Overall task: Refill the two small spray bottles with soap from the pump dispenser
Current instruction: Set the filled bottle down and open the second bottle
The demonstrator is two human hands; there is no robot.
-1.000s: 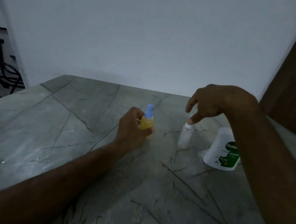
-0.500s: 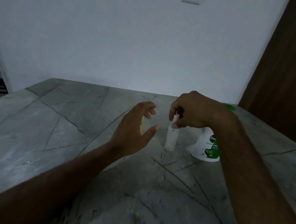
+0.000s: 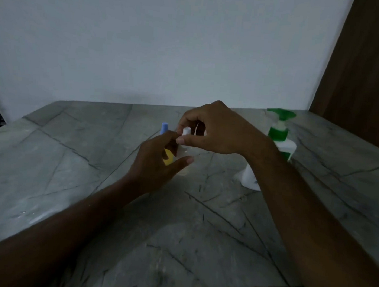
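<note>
Pinching clear bottle (image 3: 184,159) cap, right hand (image 3: 216,131)

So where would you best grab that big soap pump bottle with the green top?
Grip the pump dispenser round its white body just below the green collar, from its right side. It stands upright and the right hand and forearm cross its left, so only that side looks free. The nozzle on top is probably too thin to hold.

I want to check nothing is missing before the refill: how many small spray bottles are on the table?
2. The clear spray bottle stands mid-table, the right hand pinching its white cap; the yellow spray bottle with a blue cap stands just left, partly hidden behind the left hand.
</note>
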